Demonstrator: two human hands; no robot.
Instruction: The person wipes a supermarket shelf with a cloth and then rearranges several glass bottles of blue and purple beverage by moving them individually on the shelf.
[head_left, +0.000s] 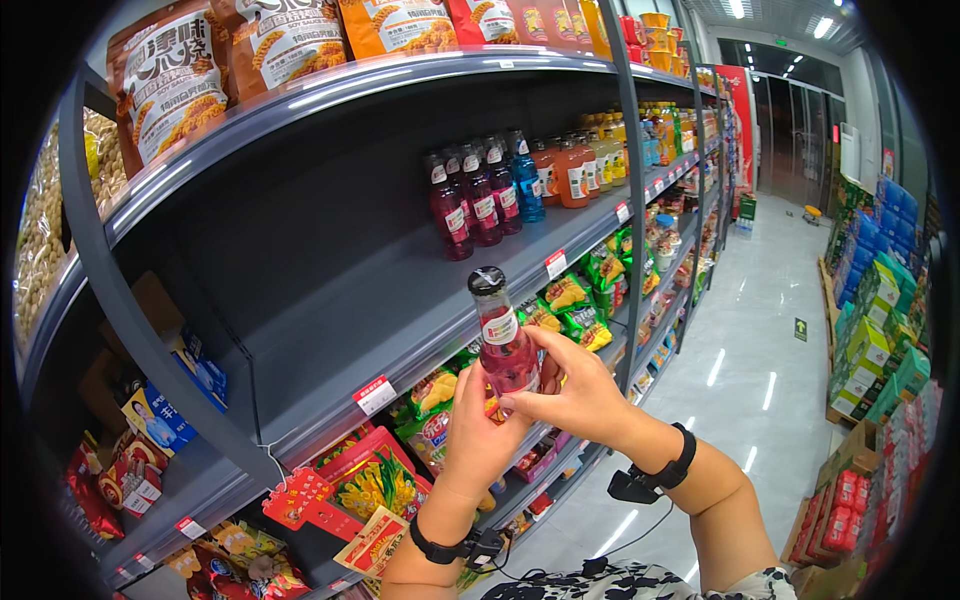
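Note:
Between both hands I hold a clear glass bottle (503, 341) of pink-red drink, with a black cap and a white neck label. My right hand (581, 382) wraps its side, thumb across the lower front. My left hand (480, 427) supports it low on the other side, fingers touching the glass. The bottle tilts slightly in front of the grey metal shelf (360, 300). On that shelf several matching pink-red bottles (454, 217) stand upright in a group, beside a blue bottle (528, 184). The bottle's base is hidden by my fingers.
Orange juice bottles (574, 176) stand farther right, behind a dark upright post (634, 187). Price tags (374, 394) line the shelf edge. Green snack bags (585, 326) fill the level below; large snack pouches (172, 82) sit above. Stacked cartons (870, 330) border the aisle floor (720, 360).

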